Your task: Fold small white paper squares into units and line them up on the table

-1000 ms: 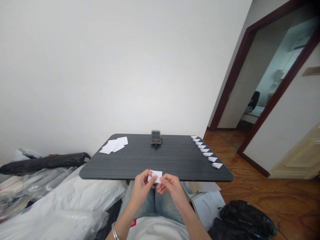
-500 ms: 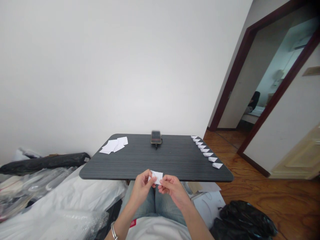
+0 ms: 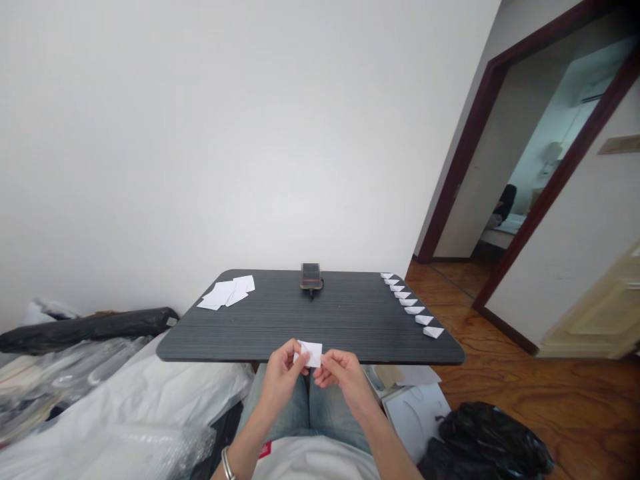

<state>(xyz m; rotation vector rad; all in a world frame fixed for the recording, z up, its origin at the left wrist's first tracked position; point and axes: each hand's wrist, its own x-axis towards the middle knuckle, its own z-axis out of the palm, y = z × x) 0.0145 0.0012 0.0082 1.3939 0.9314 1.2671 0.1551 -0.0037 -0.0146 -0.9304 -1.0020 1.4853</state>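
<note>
In the head view, your left hand and right hand are pinched together on a small white paper square, just over the near edge of the dark table. Ahead of your grip sits a phone, with loose sheets ahead-left and folded triangles ahead-right; below it, the red shirt label is too small to read

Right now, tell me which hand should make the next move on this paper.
Probably the right hand: the left hand pinches the white paper with its thumb on top, while the right hand's fingertips only meet the paper's edge, leaving that hand freer.
</note>
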